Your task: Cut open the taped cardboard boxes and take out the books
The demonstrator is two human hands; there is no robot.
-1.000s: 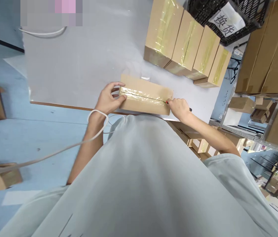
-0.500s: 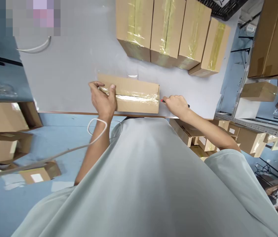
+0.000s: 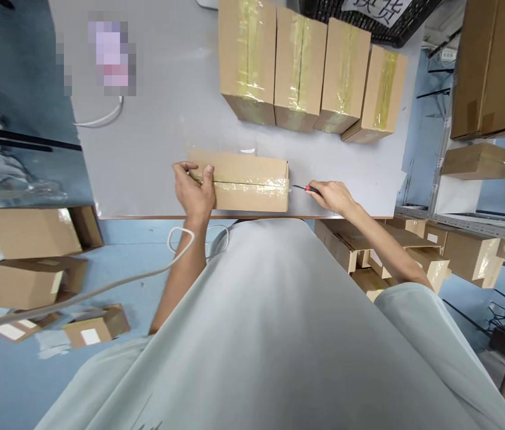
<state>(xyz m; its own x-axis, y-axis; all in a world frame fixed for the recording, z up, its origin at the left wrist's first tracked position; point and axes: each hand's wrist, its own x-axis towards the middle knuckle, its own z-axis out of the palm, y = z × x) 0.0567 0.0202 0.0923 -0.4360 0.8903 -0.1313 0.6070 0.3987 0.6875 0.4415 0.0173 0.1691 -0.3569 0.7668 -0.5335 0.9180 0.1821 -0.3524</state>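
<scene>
A long cardboard box [image 3: 252,166] lies near the front edge of the white table, clear tape running along its top seam. Wrapped round its left end is my left hand [image 3: 195,192], thumb on top and fingers at the far side. Off the box's right end, my right hand [image 3: 333,196] is closed on a small knife [image 3: 312,189] with a red and black handle. Its thin dark blade points left at the taped end, with a small gap between tip and box. A short strip of clear tape [image 3: 247,151] shows just behind the box.
Several taped cardboard boxes [image 3: 297,71] stand in a row at the back, before a black crate [image 3: 375,21]. A white cable [image 3: 135,276] loops by my left forearm. Open cartons [image 3: 32,233] lie on the floor at left; shelving with boxes [image 3: 476,161] stands at right.
My right hand has drawn back to the right, so the knife's blade now shows clear of the box end. My left hand still grips the box. The camera view has shifted.
</scene>
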